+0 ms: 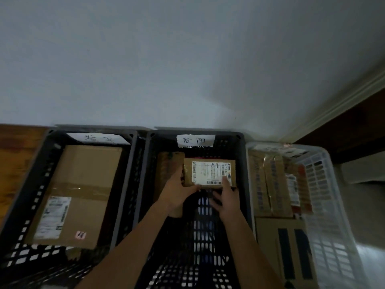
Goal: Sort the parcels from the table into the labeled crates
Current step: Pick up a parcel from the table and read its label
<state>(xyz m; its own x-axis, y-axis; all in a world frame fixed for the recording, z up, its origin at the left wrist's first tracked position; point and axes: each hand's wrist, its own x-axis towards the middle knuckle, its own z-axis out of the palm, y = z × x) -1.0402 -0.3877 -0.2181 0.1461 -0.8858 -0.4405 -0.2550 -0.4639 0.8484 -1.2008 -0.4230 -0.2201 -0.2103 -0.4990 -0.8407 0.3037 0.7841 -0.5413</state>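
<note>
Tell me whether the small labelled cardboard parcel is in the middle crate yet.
In: small labelled cardboard parcel sits within middle black crate, both hands gripping it.

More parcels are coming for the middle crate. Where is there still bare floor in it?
In the middle crate, the near stretch of mesh floor, between both forearms and the near wall, is bare. The far end is crowded: the labelled parcel held by the left hand and right hand, plus a brown parcel beside it.

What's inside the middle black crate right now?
Inside the middle crate, both hands, left hand and right hand, hold a small labeled parcel at the far end. A brown parcel lies left of it. Anything beneath them is hidden.
</note>
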